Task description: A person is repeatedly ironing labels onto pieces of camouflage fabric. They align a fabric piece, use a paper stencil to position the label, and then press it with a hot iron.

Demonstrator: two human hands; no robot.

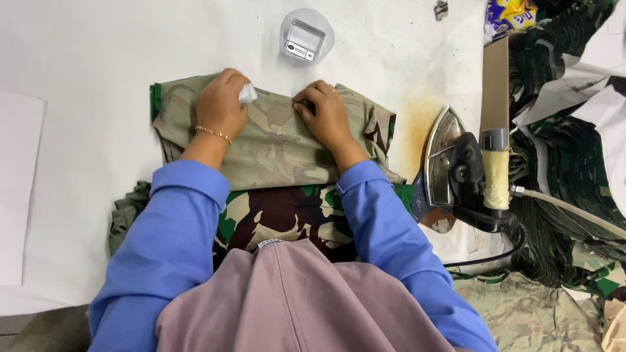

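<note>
Left hand [220,104]: closed around a small white chalk-like piece [248,93], resting on the fabric.
Right hand [328,112]: fingers curled, empty, pressing the fold.
Camouflage garment [277,140]: soft woven cloth, pale reverse side up, centre of frame on the white counter [98,58].
Iron [450,163]: metal, pointed soleplate, standing at right.

My left hand [220,103] knuckles up, fingers curled shut around something small and white, thin gold chain at the wrist, my right hand [326,112] palm down, fingertips bent and pressing, both blue-sleeved forearms reaching forward, nearly parallel
</note>
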